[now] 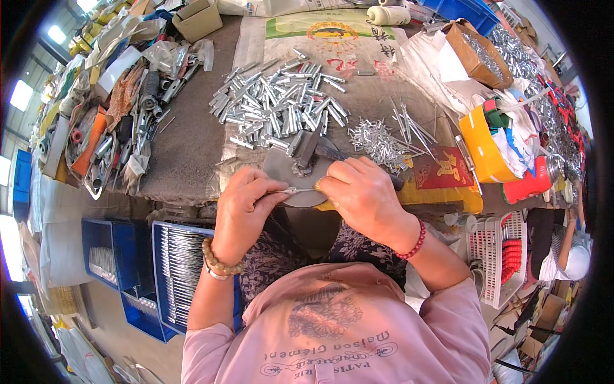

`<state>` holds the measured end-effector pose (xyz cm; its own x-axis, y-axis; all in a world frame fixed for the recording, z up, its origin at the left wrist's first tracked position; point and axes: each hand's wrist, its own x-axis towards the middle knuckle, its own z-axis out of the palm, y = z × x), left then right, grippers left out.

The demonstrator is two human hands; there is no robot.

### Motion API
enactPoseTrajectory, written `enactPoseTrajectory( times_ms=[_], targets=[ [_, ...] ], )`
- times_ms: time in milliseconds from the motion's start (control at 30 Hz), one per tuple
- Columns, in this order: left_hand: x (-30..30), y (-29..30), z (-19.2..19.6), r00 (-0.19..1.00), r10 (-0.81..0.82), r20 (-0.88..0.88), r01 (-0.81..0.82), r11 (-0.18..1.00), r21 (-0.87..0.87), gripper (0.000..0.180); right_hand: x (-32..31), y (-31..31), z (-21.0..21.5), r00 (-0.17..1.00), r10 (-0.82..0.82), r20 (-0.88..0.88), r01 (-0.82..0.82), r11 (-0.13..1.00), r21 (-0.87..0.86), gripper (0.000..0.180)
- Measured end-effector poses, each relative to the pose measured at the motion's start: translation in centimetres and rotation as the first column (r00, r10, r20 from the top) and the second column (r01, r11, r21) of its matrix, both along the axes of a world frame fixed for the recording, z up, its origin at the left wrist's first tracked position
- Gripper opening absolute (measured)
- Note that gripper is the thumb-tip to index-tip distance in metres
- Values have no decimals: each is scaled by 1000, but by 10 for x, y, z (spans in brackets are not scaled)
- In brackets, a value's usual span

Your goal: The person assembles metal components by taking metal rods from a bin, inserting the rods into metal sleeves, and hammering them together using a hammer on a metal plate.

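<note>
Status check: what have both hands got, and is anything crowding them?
Left hand and right hand pinch one thin silver metal pin between them. Round grey metal disc beneath. Pile of silver metal tubes lies beyond, apart.

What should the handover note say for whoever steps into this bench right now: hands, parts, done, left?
Left hand: pinching one end of a thin metal pin.
Right hand: pinching the pin's other end, over the round grey disc at the table edge.
Parts: heap of silver metal tubes behind the disc; smaller pile of thin pins to its right.
Done: blue crate beside the left knee holds rows of metal pieces.
Left: both piles on the table look large; exact count cannot be told.
</note>
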<state>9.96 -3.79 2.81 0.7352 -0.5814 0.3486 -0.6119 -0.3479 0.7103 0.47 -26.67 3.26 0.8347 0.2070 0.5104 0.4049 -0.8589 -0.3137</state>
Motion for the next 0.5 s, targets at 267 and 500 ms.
enactPoseTrajectory(
  times_ms=[267,500],
  targets=[
    [2,5,0,997,-3,-74,4,1000,10,19,6,4,0,998,-21,53,22,999,-29,4],
    [1,6,-4,998,-20,-60,18,1000,-22,20,20,-56,16,933,-358,42,358,934,0,6]
  ],
)
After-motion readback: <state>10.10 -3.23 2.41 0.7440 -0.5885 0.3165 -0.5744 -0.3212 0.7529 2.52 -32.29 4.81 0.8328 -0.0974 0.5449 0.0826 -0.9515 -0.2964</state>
